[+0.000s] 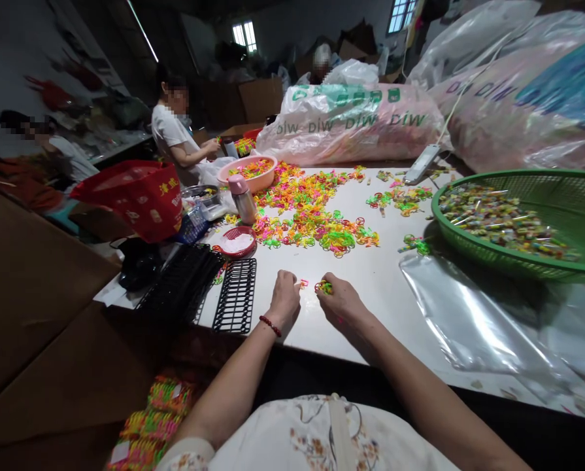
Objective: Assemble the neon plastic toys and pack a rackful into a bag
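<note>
Over the near edge of the white table (370,275), my left hand (285,297) is closed, with a small pink plastic piece (304,284) at its fingertips. A short gap to the right, my right hand (342,299) curls round several small green and yellow plastic pieces (324,286); their exact kind is too small to tell. Beyond both hands spreads a heap of bright plastic pieces (316,209) in pink, yellow, green and orange. Left of my left hand lies a black wire rack (236,296).
At right stand a green basket (518,261) of wrapped pieces and clear plastic bags (463,314). At left are a thermos (243,199), a small red basket (243,252), stacked black racks (174,281) and a red bag (140,196). A co-worker (174,134) stands beyond; large filled sacks (361,131) line the back.
</note>
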Demonstrator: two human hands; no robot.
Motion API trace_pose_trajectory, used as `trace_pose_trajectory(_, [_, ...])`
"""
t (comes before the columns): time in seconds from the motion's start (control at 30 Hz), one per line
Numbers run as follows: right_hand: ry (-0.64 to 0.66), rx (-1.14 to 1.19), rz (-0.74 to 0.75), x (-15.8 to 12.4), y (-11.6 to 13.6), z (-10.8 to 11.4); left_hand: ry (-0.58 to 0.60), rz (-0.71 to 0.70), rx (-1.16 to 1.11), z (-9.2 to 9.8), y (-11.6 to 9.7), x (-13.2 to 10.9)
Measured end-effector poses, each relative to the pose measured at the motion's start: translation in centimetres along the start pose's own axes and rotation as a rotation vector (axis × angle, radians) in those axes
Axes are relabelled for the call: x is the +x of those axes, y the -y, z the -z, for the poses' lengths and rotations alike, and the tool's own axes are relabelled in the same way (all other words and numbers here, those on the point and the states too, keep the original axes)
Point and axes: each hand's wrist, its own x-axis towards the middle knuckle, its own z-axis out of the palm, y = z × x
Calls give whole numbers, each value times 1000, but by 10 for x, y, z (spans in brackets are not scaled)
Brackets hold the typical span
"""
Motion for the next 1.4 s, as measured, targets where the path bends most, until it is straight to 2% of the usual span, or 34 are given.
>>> trace_pose_trajectory(0.17, [-26, 94, 2, 5, -2, 2, 37, -34, -29, 4, 1, -5])
trace_pose_trajectory(0.33, [1, 104, 62, 22, 13, -3, 48, -105, 9, 6, 0, -12])
trace_pose_trajectory(0.47, [50, 35, 120, 33, 27, -8, -31, -44, -16, 3, -3, -19])
trace_pose_trajectory(0.53, [66, -11, 144, 36, 29, -11, -23, -24, -30, 1, -4, -22])
trace_pose_trajectory(0.7, [112, -213, 217, 47, 19, -25, -2, -82, 114, -9, -1, -23])
trace_pose_trajectory(0.8, [77, -262, 273, 46, 17, -31, 2, -101, 155, -10, -1, -22])
trace_pose_trajectory(0.93, [-25, -278, 278, 32, 24, -28, -38, 19, -16, -3, -6, -24])
trace_pose_trajectory(1.07, [-50, -152, 126, 32, 25, -20, -149, 136, -204, 4, -7, -23])
trace_pose_trajectory(1.2, [-85, 2, 26, 40, 13, -18, -168, 174, -312, 7, -4, -22])
trace_pose_trajectory(1.3, [-102, 17, 68, 41, 12, -20, -193, 227, -389, 8, -2, -22])
trace_pose_trajectory(1.4, [-90, 35, 206, 39, 21, -24, -223, 265, -455, 8, -2, -24])
